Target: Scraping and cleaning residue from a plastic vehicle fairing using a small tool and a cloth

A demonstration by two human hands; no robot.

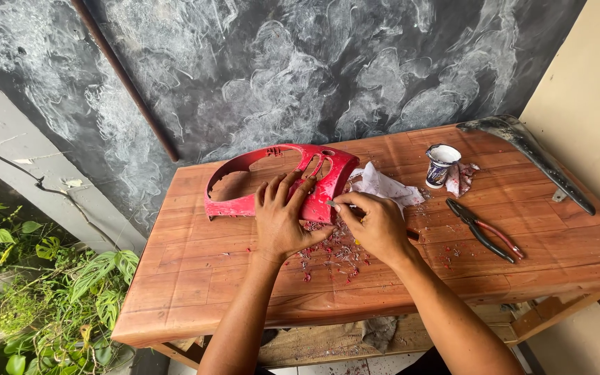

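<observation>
A red plastic fairing panel (244, 180) with cut-out openings lies on the wooden table (189, 278). My left hand (282, 219) presses flat on its near right part, fingers spread over the red surface. My right hand (376, 222) is beside it, fingers pinched on a small thin tool whose tip (329, 203) touches the panel's edge. Red and pale scrapings (331, 257) are scattered on the wood below both hands.
Crumpled paper (383, 186) lies behind my right hand. A small white cup (442, 164), pliers with red-black handles (484, 229) and a grey curved panel (529, 149) sit to the right. A dark wall stands behind; plants (43, 292) grow at the left.
</observation>
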